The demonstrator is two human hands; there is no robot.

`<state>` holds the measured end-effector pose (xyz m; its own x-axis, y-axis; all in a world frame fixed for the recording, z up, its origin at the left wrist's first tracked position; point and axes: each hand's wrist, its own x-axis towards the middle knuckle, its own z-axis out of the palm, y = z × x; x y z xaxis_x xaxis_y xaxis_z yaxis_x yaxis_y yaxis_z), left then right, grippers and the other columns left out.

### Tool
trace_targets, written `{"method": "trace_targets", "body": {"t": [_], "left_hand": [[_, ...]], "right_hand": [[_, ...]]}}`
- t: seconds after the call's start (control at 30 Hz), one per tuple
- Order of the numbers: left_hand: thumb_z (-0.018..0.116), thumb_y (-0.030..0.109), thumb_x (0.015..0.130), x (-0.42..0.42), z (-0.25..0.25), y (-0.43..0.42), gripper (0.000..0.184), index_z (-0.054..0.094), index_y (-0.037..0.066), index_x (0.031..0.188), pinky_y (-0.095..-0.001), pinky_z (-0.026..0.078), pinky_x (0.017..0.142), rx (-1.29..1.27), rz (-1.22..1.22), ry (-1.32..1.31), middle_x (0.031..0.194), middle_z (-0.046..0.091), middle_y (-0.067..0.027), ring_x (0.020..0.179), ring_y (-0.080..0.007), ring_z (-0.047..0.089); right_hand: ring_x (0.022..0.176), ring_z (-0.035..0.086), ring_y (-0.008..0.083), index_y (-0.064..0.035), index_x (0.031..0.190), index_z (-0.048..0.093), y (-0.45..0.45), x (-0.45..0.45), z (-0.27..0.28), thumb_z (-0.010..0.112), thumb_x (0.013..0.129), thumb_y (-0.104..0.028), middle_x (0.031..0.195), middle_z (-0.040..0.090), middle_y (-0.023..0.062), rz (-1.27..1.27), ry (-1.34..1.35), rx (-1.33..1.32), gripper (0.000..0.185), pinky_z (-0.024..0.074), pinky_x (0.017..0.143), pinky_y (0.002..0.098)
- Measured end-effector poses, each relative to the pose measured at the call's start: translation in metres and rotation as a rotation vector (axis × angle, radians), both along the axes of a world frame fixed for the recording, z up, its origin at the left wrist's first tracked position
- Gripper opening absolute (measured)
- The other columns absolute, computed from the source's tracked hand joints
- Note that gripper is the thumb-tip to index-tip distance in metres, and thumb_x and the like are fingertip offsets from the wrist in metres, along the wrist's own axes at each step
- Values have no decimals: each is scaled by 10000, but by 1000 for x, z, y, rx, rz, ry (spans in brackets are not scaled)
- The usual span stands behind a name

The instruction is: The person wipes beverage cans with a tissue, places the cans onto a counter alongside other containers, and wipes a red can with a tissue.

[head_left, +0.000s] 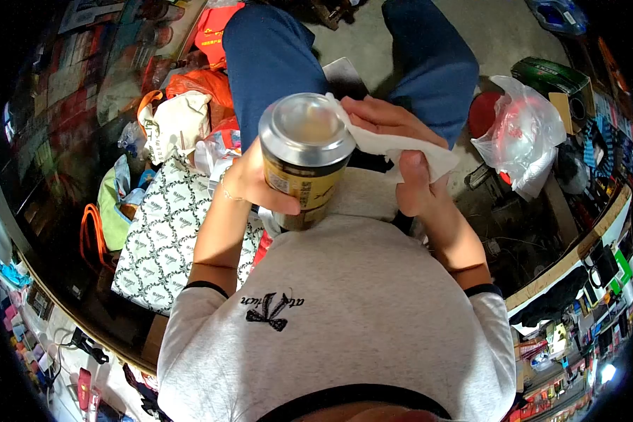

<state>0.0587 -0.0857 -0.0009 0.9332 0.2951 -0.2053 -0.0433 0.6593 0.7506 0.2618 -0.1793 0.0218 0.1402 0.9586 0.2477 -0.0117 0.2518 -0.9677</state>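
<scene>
My left hand (264,186) is wrapped round a drink can (307,184) with a yellow and black label, held in front of my chest. Its silver end faces up towards me and catches the light. In my right hand (409,151) is a white tissue (383,141), pinched between thumb and fingers. One end of the tissue touches the can's rim on the right side. Some of my right fingers are hidden behind the tissue.
My knees (271,77) are beyond the can. At left lie a patterned white bag (165,239), a cream bag (179,123) and orange bags (202,86). A clear plastic bag (524,133) sits at right, near crowded shelves (598,281).
</scene>
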Motion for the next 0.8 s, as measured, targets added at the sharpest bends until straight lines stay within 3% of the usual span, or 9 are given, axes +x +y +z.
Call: {"method": "trace_targets", "body": {"t": [0.03, 0.07, 0.17, 0.33, 0.4, 0.53, 0.6, 0.73, 0.8], "left_hand": [[757, 101, 493, 0, -6, -3, 934, 286, -41, 1287, -360, 380, 912, -183, 15, -99, 1170, 475, -157, 1073, -250, 483], [757, 101, 493, -1, -10, -5, 934, 286, -41, 1287, -360, 380, 912, -185, 15, -96, 1170, 475, -157, 1073, -250, 483], [725, 227, 558, 11, -20, -15, 875, 302, -62, 1266, -384, 420, 834, -379, 27, -452, 1135, 470, -219, 1013, -308, 509], [739, 323, 546, 20, -17, -17, 909, 315, -55, 1256, -387, 460, 763, -384, 59, -485, 1106, 478, -215, 945, -323, 540], [748, 344, 537, 22, -16, -22, 947, 292, -56, 1264, -378, 475, 733, -532, 103, -510, 1099, 477, -222, 943, -324, 541], [748, 379, 558, 36, -20, -17, 960, 271, -56, 1269, -381, 482, 715, -612, 96, -587, 1092, 476, -236, 912, -321, 554], [755, 386, 578, 52, -35, 2, 930, 282, -49, 1251, -361, 483, 716, -487, -341, -845, 1064, 489, -240, 893, -308, 560], [764, 398, 599, 66, -39, -11, 850, 338, -51, 1182, -348, 483, 733, -684, -499, -948, 1025, 515, -222, 894, -286, 560], [760, 444, 602, 74, -41, -19, 820, 370, -57, 1122, -338, 481, 742, -914, -607, -1101, 981, 540, -201, 889, -267, 562]], "right_hand": [[1058, 536, 262, 46, 1073, 572, 1, -3, 1, 359, 887, -180, 1122, 566, 179, 0, 4, -2, 362, 347, 955, 353], [1054, 539, 255, 53, 1080, 563, 2, -7, 2, 358, 885, -176, 1119, 569, 175, -18, 69, -34, 364, 345, 955, 350], [1052, 539, 244, 68, 1095, 542, 6, -7, 4, 360, 882, -173, 1114, 573, 174, -17, 127, -80, 370, 339, 956, 344], [1030, 547, 227, 75, 1102, 531, 9, -10, 0, 357, 902, -205, 1111, 572, 180, 7, 134, -42, 386, 374, 921, 322], [991, 561, 208, 73, 1098, 534, 9, -15, 5, 352, 918, -250, 1103, 575, 173, -25, 333, -135, 412, 418, 868, 296], [964, 569, 195, 72, 1108, 526, 9, -14, 4, 330, 927, -290, 1099, 577, 167, -22, 365, -159, 450, 442, 827, 278], [968, 567, 199, 74, 1114, 520, 9, -13, 4, 326, 926, -306, 1098, 576, 167, 4, 350, -180, 466, 435, 842, 284], [979, 565, 205, 73, 1111, 524, 9, -14, 6, 315, 927, -314, 1097, 576, 171, 29, 399, -192, 476, 434, 848, 289], [988, 563, 214, 73, 1101, 533, 7, -16, 7, 319, 927, -306, 1097, 575, 176, -14, 403, -199, 468, 432, 856, 294]]}}
